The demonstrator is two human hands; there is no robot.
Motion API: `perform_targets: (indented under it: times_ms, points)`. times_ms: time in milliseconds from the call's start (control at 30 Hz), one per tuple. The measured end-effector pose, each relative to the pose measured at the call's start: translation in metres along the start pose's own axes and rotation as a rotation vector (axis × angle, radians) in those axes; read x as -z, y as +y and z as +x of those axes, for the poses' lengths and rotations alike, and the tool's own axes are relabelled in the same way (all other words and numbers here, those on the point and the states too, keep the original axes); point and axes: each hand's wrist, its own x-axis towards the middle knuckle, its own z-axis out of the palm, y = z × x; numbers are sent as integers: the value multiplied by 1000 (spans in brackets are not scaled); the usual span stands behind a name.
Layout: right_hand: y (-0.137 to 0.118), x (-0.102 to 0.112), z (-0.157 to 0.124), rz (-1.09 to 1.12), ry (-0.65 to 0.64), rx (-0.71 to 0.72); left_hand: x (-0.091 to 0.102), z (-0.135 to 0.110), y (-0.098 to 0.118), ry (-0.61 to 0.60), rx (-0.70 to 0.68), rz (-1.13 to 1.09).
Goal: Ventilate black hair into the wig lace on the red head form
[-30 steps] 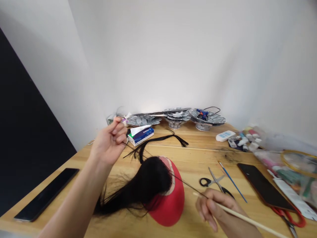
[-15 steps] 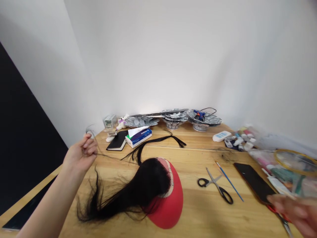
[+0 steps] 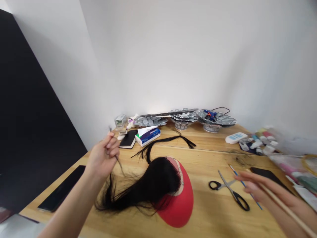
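Observation:
My left hand (image 3: pixel 105 155) is raised at left above the table, its fingers pinched on a thin strand of dark hair (image 3: pixel 119 165) that trails down. Beside it on the table lies a rounded red form (image 3: pixel 183 205) with a pale band and a long mass of black hair (image 3: pixel 153 181) spread leftward. At right my right hand (image 3: pixel 269 196), slightly blurred, holds a thin pale wooden stick (image 3: pixel 284 208) between its fingers. Just left of that hand are scissors (image 3: pixel 229 188) with black handles, blades apart, and a blue paintbrush (image 3: pixel 255 200) partly hidden by the fingers.
Behind lie a black hair bundle (image 3: pixel 170 139), a tissue pack (image 3: pixel 148 136) and a black notebook (image 3: pixel 128 138). Grey paper bowl shapes (image 3: pixel 183 119) line the wall, one bearing a blue glue gun (image 3: pixel 210 115). Small bottles (image 3: pixel 267 142) crowd the right; a dark flat device (image 3: pixel 63 190) lies left.
The view has turned left, so table things sit farther right. My right hand has come inward from the right edge, near the scissors and brush, with the stick. My left hand still pinches hair.

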Motion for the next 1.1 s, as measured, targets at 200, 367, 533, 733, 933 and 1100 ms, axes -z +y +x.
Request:
perform_targets:
  times_ms: [200, 367, 533, 733, 933, 1100]
  points:
    - [-138, -104, -20, 624, -613, 44, -51, -48, -16, -107, 31, 11]
    - [-172, -149, -46, 908, -986, -27, -50, -56, 0, -127, -19, -1]
    - [-122, -136, -44, 879, -803, -179, -15, -41, 30, -54, -100, -2]
    - [-69, -104, -27, 755, -554, -279, 31, -16, 36, 35, -111, 3]
    - [-36, -83, -16, 629, -302, -297, 74, 2, 44, 138, -137, 11]
    - [-8, -59, -4, 557, -174, -367, 102, -3, 63, 208, -180, 45]
